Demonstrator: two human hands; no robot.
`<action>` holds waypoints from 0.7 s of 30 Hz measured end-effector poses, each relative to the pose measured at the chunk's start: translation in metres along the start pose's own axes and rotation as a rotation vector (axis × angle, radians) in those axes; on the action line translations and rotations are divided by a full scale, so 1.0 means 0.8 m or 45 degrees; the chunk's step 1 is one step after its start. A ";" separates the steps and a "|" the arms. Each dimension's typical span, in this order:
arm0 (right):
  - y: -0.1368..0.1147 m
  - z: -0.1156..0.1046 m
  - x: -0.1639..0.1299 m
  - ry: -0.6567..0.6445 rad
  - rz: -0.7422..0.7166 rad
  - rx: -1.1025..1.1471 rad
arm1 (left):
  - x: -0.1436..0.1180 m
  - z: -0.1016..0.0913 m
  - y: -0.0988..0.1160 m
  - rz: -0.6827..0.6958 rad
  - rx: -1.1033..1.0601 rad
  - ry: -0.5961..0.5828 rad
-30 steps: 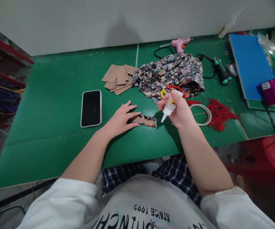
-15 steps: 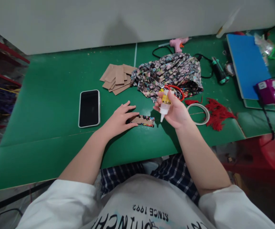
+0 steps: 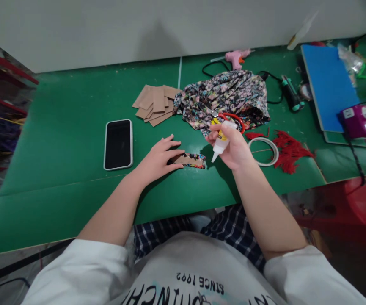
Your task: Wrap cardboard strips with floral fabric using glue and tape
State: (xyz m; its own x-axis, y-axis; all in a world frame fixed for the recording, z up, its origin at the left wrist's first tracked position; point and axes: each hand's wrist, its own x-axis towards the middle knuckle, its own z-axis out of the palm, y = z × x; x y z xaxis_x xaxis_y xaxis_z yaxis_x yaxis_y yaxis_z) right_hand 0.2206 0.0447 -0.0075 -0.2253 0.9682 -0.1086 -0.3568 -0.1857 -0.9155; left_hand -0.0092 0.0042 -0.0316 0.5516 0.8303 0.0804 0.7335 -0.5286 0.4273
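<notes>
My left hand point(image 3: 164, 157) lies with fingers spread over the left end of a small cardboard strip point(image 3: 189, 161), whose edges are wrapped in floral fabric. In my right hand point(image 3: 233, 147) is a white glue bottle point(image 3: 222, 139) with a yellow label, tilted nozzle-down. Its tip is just above and to the right of the strip's right end, apart from it. Scissors with red handles point(image 3: 237, 119) rest behind the bottle on a crumpled floral cloth point(image 3: 227, 95).
Cardboard pieces point(image 3: 158, 101) lie in a loose pile beside the cloth. A phone point(image 3: 118, 145) is left of my hand. Right of me are a tape roll point(image 3: 275, 154), red threads point(image 3: 292, 152) and a blue folder point(image 3: 327, 84). Behind the cloth lies a pink glue gun point(image 3: 236, 58).
The glue bottle has tilted further, its nozzle shifting slightly left toward the strip. My left hand and the strip have stayed in place.
</notes>
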 end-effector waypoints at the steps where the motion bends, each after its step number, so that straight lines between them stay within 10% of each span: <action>1: 0.001 0.000 0.000 0.036 -0.034 -0.041 | 0.000 0.000 0.000 0.006 0.004 0.001; 11: 0.003 -0.003 -0.001 0.363 -0.173 -0.441 | 0.001 -0.001 0.001 0.006 -0.019 0.015; 21: 0.007 -0.027 0.015 0.168 0.009 -0.342 | 0.002 -0.003 0.004 0.010 -0.023 0.002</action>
State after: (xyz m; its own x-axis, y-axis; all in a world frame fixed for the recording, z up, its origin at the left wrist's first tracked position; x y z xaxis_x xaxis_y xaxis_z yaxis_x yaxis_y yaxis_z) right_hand 0.2352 0.0589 -0.0226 -0.1006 0.9838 -0.1484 -0.0989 -0.1583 -0.9824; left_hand -0.0068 0.0047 -0.0281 0.5568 0.8263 0.0851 0.7218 -0.5319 0.4428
